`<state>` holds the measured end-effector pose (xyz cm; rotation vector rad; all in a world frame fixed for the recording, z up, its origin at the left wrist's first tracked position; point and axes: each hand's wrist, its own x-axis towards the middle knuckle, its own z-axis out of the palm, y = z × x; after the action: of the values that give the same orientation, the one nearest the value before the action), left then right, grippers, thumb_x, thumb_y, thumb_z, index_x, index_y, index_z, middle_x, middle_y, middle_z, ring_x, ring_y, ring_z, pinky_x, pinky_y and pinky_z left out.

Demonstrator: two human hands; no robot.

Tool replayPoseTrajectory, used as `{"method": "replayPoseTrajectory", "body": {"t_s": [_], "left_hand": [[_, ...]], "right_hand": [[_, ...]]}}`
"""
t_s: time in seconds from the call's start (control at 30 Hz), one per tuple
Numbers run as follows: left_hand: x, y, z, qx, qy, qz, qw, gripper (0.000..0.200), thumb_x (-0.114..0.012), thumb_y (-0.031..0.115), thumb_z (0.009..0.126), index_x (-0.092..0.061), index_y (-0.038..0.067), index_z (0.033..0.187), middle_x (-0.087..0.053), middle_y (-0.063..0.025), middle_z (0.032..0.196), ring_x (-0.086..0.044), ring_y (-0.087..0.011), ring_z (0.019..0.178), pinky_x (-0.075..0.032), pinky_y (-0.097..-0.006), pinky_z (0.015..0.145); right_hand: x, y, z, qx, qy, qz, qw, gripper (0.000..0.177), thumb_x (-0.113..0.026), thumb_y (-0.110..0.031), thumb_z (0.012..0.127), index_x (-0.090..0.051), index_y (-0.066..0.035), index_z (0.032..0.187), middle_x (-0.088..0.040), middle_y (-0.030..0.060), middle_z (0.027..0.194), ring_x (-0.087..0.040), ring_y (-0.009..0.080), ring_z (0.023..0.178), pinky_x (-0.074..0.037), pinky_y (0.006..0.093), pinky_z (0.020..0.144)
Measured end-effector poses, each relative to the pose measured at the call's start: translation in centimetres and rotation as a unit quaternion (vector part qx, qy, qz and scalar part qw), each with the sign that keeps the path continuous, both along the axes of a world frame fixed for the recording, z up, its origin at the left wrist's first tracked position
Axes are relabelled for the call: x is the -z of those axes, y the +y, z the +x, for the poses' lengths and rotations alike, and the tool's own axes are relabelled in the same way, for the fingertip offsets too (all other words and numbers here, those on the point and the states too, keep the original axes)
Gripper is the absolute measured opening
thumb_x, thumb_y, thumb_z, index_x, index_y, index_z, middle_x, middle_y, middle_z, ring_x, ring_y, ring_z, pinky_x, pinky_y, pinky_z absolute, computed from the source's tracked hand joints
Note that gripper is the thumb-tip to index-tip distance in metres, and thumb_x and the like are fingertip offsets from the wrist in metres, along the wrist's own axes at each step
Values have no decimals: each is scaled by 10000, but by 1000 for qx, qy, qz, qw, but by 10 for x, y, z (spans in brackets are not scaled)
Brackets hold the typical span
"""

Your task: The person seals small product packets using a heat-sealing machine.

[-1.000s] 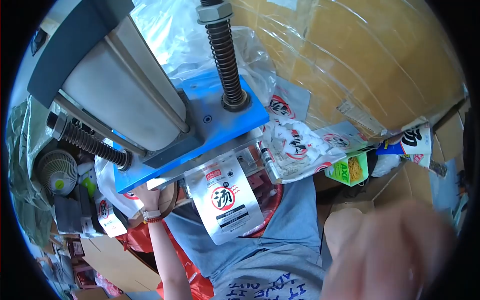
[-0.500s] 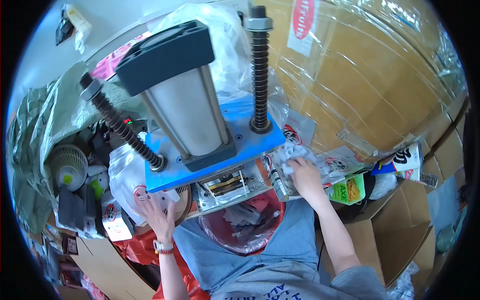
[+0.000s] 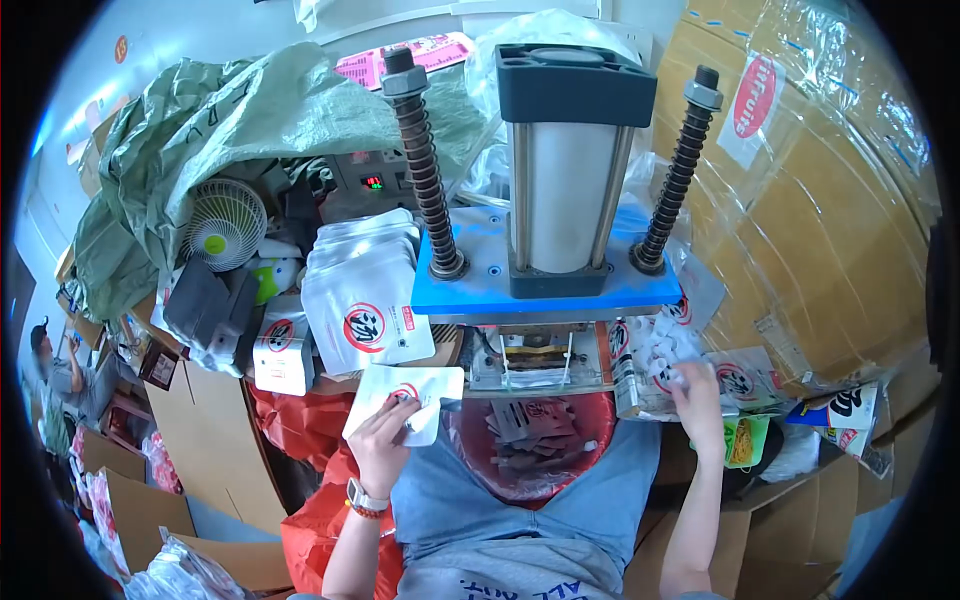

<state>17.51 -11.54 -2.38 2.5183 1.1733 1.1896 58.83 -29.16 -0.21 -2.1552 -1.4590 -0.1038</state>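
Observation:
My left hand (image 3: 380, 440) grips a white printed pouch (image 3: 432, 382) in front of the stack of the same pouches (image 3: 340, 270). The pouch lies tilted over my left thigh, just left of the press opening (image 3: 535, 358). My right hand (image 3: 697, 405) is at a heap of small white plastic pieces (image 3: 665, 345) on the right side of the press. Its fingertips are drawn together at the heap's edge, and what is between them is too small to make out. The press has a blue plate (image 3: 470, 290), a large cylinder (image 3: 563, 200) and two spring rods.
Between my knees stands a red bucket (image 3: 605, 420) with printed scraps inside. A green-and-white fan (image 3: 225, 225) and grey boxes are at left. A big wrapped carton (image 3: 820, 220) rises at right, above a green tub of rubber bands (image 3: 742, 440). Another person (image 3: 65, 370) is far left.
My left hand has come back toward me from the pouch stack and now holds one pouch. My right hand remains at the white pieces, fingers more closed. The view has turned leftward.

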Motion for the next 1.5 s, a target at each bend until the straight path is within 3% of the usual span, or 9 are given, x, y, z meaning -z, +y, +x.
{"method": "replayPoseTrajectory", "body": {"t_s": [0.07, 0.13, 0.3, 0.53, 0.7, 1.03, 1.2, 1.27, 1.5], "left_hand": [[-11, -14, 9, 0, -22, -13, 1000, 470, -641, -130, 604, -753, 100, 997, -748, -61, 1033, -690, -271, 1074, -575, -341, 857], [-25, -30, 19, 20, -25, -11, 999, 472, -651, -119, 601, -754, 103, 1006, -749, -54, 1031, -697, -274, 1057, -577, -344, 869], [-32, -59, 43, 70, 21, -7, 997, 456, -699, -52, 610, -749, 119, 1029, -746, -32, 1053, -702, -276, 1024, -581, -345, 834], [-52, -68, 47, 330, -15, -263, 907, 425, -698, -35, 726, -715, 75, 1136, -726, -117, 1071, -716, -265, 978, -581, -325, 840], [14, -54, 88, 187, -215, -699, 656, 275, -691, 224, 948, -707, 18, 1129, -711, -6, 1057, -628, -79, 954, -501, -262, 835], [-1, 18, 130, 185, -342, -767, 510, 385, -686, 113, 921, -559, -14, 1262, -672, -105, 1170, -684, -195, 1009, -569, -339, 875], [-34, 34, 99, 124, -111, -584, 795, 697, -733, 383, 887, -475, -37, 1380, -599, -159, 1309, -604, -250, 1156, -482, -398, 949], [-20, 56, 68, -83, 20, -109, 990, 926, -763, 511, 798, -371, 13, 1474, -472, -206, 1446, -443, -367, 1340, -346, -497, 1094], [33, 47, -12, 31, 166, -39, 985, 581, -725, 77, 736, -598, 98, 1302, -649, -128, 1223, -596, -324, 1193, -478, -439, 983]], "right_hand": [[-25, 0, -29, 12, -54, 79, 995, 260, -692, 32, 808, -603, 16, 1052, -637, 187, 1048, -618, 307, 955, -493, 364, 845], [-53, -10, -83, -6, 409, 306, 860, 226, -721, 32, 816, -606, -9, 1007, -650, 169, 1058, -638, 239, 974, -506, 328, 848], [-57, 7, -147, -219, 76, 195, 953, 283, -820, -25, 723, -689, -10, 973, -686, 110, 976, -676, 243, 840, -558, 337, 731], [-71, 8, -147, -413, 170, 179, 876, 456, -823, -133, 728, -671, 5, 1137, -671, 99, 1040, -657, 254, 877, -513, 336, 729], [-47, 15, -119, -172, 174, 131, 961, 675, -852, -224, 718, -571, -8, 1293, -619, 151, 1220, -579, 299, 1108, -432, 390, 998], [-6, 22, -44, 78, 40, 18, 996, 318, -551, -236, 978, -606, 0, 1184, -569, 175, 1266, -518, 388, 1174, -367, 445, 1028], [-17, 0, -51, 5, 203, -54, 978, 224, -580, -163, 960, -636, -19, 1122, -582, 142, 1191, -555, 313, 1109, -426, 398, 949], [-15, -3, -51, -29, 294, 1, 955, 222, -672, -73, 874, -646, -11, 1085, -576, 115, 1183, -571, 235, 1044, -490, 330, 809], [-8, -2, -53, -7, 243, 48, 969, 204, -702, -35, 796, -674, -9, 997, -565, 98, 1150, -549, 246, 1061, -455, 344, 876]]}}
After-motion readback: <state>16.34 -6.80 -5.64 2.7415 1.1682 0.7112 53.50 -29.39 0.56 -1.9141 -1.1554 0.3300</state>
